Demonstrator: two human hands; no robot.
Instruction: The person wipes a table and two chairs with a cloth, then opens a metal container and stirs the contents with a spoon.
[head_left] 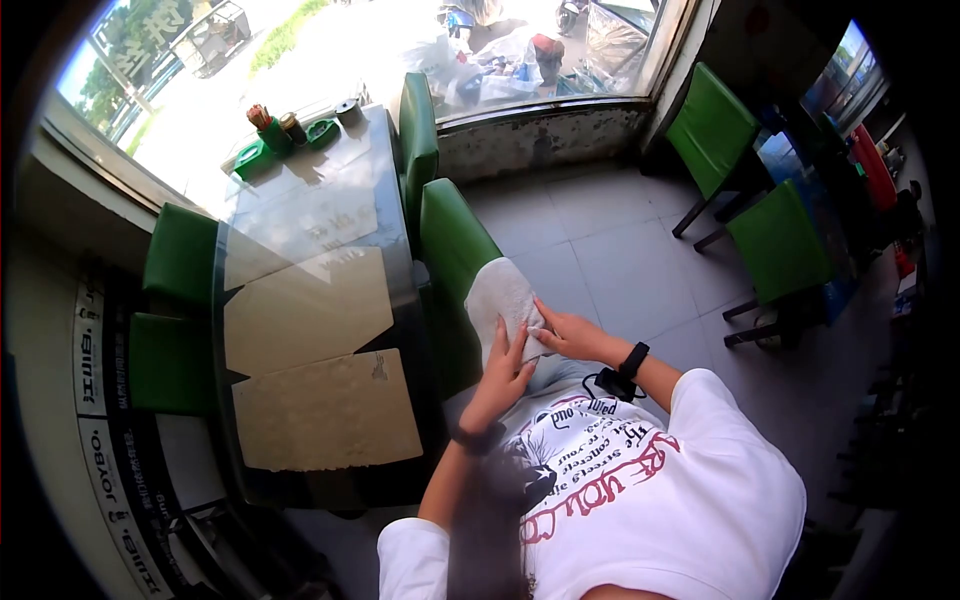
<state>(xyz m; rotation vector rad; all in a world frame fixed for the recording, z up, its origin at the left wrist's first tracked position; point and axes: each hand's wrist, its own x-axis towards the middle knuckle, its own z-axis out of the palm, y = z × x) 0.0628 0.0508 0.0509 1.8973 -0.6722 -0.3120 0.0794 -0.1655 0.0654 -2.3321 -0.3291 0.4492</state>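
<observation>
A white cloth (497,296) lies over the backrest of a green chair (450,240) in front of me. My left hand (505,375) rests flat on the cloth's lower part, fingers stretched out. My right hand (562,335) grips the cloth's lower right edge, fingers curled into the fabric. A black band sits on each wrist.
A glass-topped table (310,300) stands to the left, with green condiment holders (285,135) at its far end by the window. Green chairs (180,255) line its left side. More green chairs (775,240) stand at the right by another table. Grey tiled floor (600,240) lies between.
</observation>
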